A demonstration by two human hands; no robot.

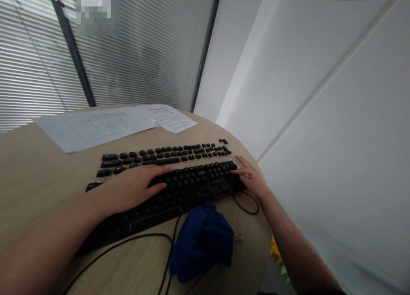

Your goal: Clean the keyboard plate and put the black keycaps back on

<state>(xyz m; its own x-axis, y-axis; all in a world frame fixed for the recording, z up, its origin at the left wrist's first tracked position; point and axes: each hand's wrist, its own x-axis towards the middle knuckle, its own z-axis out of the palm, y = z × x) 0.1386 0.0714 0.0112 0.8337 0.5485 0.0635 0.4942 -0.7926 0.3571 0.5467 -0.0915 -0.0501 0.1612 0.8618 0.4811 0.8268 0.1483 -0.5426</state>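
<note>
A black keyboard (192, 192) lies at a slant on the table, with keycaps on its far rows and bare key positions on the near part. My left hand (141, 185) rests flat over its left half, fingers stretched out and nothing in them. At the keyboard's right end is my right hand (251, 177), fingers apart, one fingertip touching the corner keys. Loose black keycaps (168, 155) lie in rows just beyond the keyboard, a long spacebar (161, 162) among them. Some at the left are partly hidden by my left hand and forearm.
A crumpled blue cloth (203, 241) lies on the near side of the keyboard. Black cable (141, 236) runs to the front, and another loop (253, 210) sits at the right. Printed sheets (109, 126) cover the back of the round wooden table (28, 171). A white wall (336, 115) stands close right.
</note>
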